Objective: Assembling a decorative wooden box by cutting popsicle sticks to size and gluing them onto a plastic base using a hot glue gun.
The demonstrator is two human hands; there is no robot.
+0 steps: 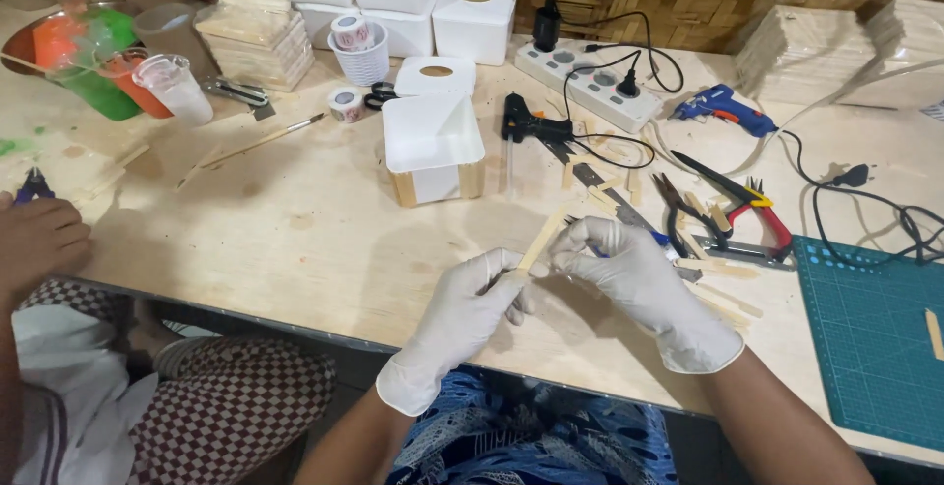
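The stick [540,241] is partly hidden where both gloved hands pinch it: its lower end vanishes under the left hand [462,320], and the right hand [634,288] covers most of a blue-handled tool [657,238], too hidden to tell its kind. A co-worker's hand [37,239] is cut off by the left edge. The green mat [870,337] runs out past the right edge. The bench [295,219] front edge disappears behind arms

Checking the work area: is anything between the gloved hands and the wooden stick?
Nothing visible. Both the left hand and right hand already grip the stick directly, above the table edge.
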